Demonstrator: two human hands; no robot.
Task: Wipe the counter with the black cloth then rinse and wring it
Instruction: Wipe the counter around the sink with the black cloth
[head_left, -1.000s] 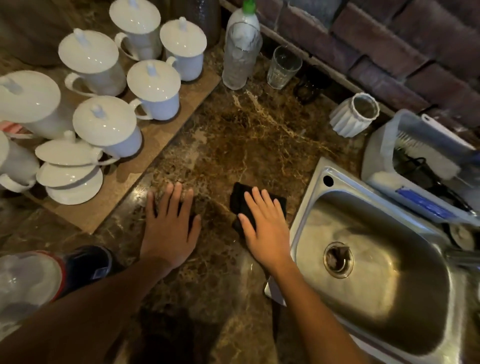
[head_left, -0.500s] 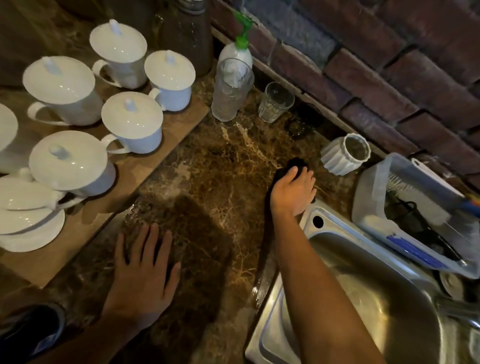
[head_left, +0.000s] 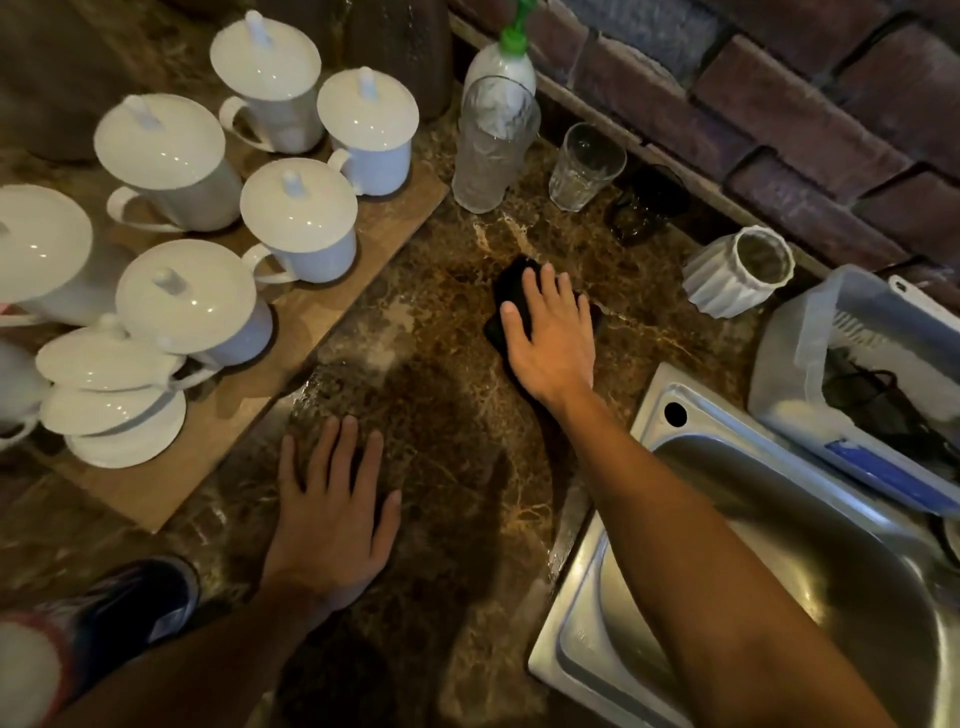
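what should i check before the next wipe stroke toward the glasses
1. Right hand flat on the black cloth: ok.
2. Cloth flat on the counter: ok.
3. Left hand braced on the counter, off the cloth: ok.
4. Path ahead: tall glass and short glass stand close beyond the cloth: not ok.
5. White ribbed cup lies tipped to the right of the cloth: not ok.
6. Whether the counter is already clean: cannot tell.

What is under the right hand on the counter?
A black cloth lies flat under the right hand, pressed onto the brown marble counter. Only its edges show past the fingers and thumb; the palm covers the rest.
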